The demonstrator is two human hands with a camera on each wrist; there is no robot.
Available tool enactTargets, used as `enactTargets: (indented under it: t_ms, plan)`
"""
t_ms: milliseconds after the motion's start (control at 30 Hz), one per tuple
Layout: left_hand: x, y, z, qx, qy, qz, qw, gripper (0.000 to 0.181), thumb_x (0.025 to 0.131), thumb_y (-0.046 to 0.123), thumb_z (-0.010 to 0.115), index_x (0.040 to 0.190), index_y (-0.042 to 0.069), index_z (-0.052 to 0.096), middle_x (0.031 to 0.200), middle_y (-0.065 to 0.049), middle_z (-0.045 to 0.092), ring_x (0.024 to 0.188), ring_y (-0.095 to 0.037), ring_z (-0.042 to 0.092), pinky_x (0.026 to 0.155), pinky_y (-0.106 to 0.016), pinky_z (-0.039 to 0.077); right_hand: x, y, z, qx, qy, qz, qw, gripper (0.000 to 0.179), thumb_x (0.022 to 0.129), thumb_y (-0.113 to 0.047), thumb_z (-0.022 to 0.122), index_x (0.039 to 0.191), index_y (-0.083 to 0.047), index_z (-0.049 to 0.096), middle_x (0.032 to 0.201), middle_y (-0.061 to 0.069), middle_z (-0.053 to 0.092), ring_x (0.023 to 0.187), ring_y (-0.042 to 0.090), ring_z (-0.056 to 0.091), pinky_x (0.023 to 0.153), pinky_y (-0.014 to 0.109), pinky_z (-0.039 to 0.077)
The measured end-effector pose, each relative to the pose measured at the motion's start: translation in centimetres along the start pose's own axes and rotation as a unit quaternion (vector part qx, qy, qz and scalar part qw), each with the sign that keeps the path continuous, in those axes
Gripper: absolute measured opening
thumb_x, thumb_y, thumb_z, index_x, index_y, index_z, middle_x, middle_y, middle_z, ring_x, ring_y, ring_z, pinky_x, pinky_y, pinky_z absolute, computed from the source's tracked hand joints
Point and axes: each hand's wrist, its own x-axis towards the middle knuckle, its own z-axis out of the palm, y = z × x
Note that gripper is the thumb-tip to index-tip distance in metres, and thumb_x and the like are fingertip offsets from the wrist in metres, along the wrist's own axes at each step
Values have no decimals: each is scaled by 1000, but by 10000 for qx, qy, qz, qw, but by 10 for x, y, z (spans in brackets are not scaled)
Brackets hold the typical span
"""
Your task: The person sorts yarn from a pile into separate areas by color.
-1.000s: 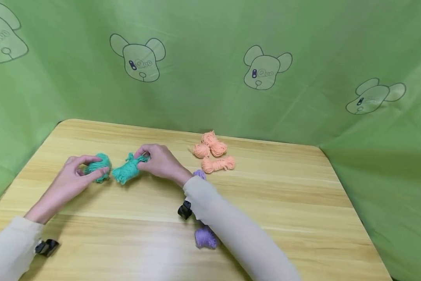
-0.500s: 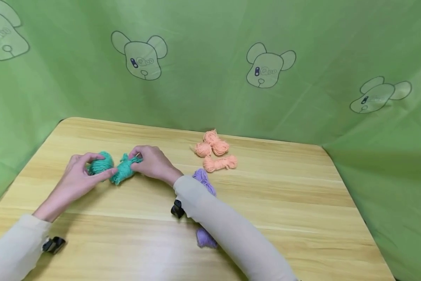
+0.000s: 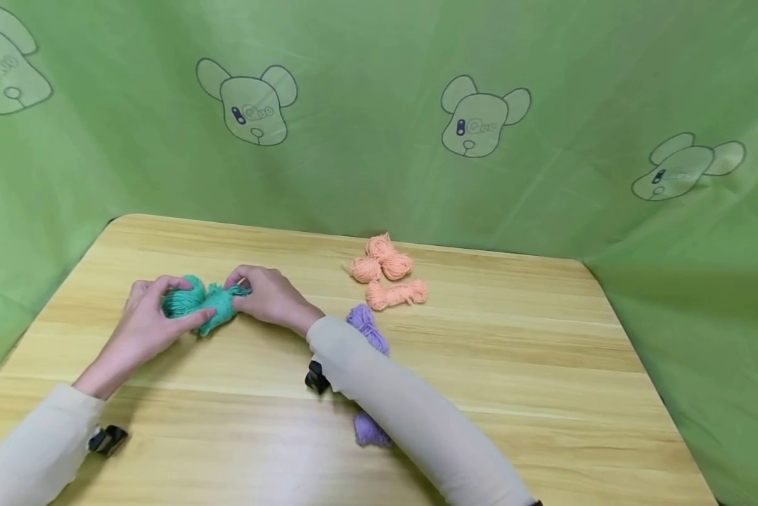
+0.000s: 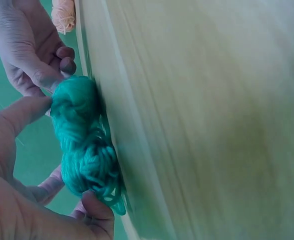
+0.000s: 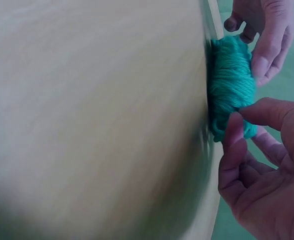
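Observation:
Two teal yarn skeins lie side by side on the left of the wooden table, touching each other. My left hand (image 3: 146, 322) curls its fingers round the left teal skein (image 3: 181, 302), with the thumb reaching over to the right teal skein (image 3: 219, 308). My right hand (image 3: 270, 295) pinches that right skein by its loose end. In the left wrist view the teal yarn (image 4: 92, 165) sits between the left thumb and fingers. Part of the left skein is hidden behind the hand. From the right wrist, the wound teal skein (image 5: 232, 80) shows with thumb and forefinger at its end.
Several peach skeins (image 3: 396, 294) are grouped near the back edge of the table (image 3: 512, 351). Purple skeins (image 3: 361, 320) lie in the middle, partly covered by the right forearm; another purple end (image 3: 369, 429) shows nearer. A green curtain (image 3: 366, 140) hangs behind.
The right hand has moved left with its teal skein, closing the gap to the left one. My left hand has shifted slightly right, its thumb now on the right skein. More purple yarn is uncovered.

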Motion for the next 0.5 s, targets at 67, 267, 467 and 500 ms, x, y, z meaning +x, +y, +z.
enactTargets:
  t_ms: [67, 267, 467, 500]
  plan:
    - [0, -1, 0, -36, 33, -26, 10000, 71, 101, 46, 78, 145, -3, 51, 139, -35, 34, 120, -51, 40, 98, -71, 38, -2, -2, 0, 38, -77, 20, 10000, 24, 102, -14, 74, 126, -17, 71, 115, -3, 70, 96, 11, 62, 83, 22, 48]
    - [0, -2, 1, -71, 35, -111, 9999, 68, 102, 43, 78, 144, -3, 52, 140, -36, 36, 118, -50, 41, 95, -67, 40, -8, -6, -2, 98, -158, 146, 9997, 43, 101, -22, 73, 142, -18, 64, 127, -1, 71, 99, 10, 64, 85, 24, 51]
    - [0, 1, 1, -120, -1, -219, 9997, 68, 102, 43, 77, 147, -2, 51, 142, -36, 34, 120, -50, 40, 95, -67, 40, -17, -8, -9, 468, 131, 332, 9983, 44, 103, -27, 73, 145, -19, 62, 132, 1, 69, 101, 11, 65, 87, 28, 53]
    - [0, 1, 1, -131, -7, -239, 9996, 69, 102, 43, 77, 147, -2, 51, 143, -36, 34, 120, -50, 40, 95, -67, 40, -19, -8, -10, 532, 190, 360, 9978, 43, 103, -27, 73, 144, -19, 63, 131, 1, 68, 99, 11, 65, 86, 28, 53]
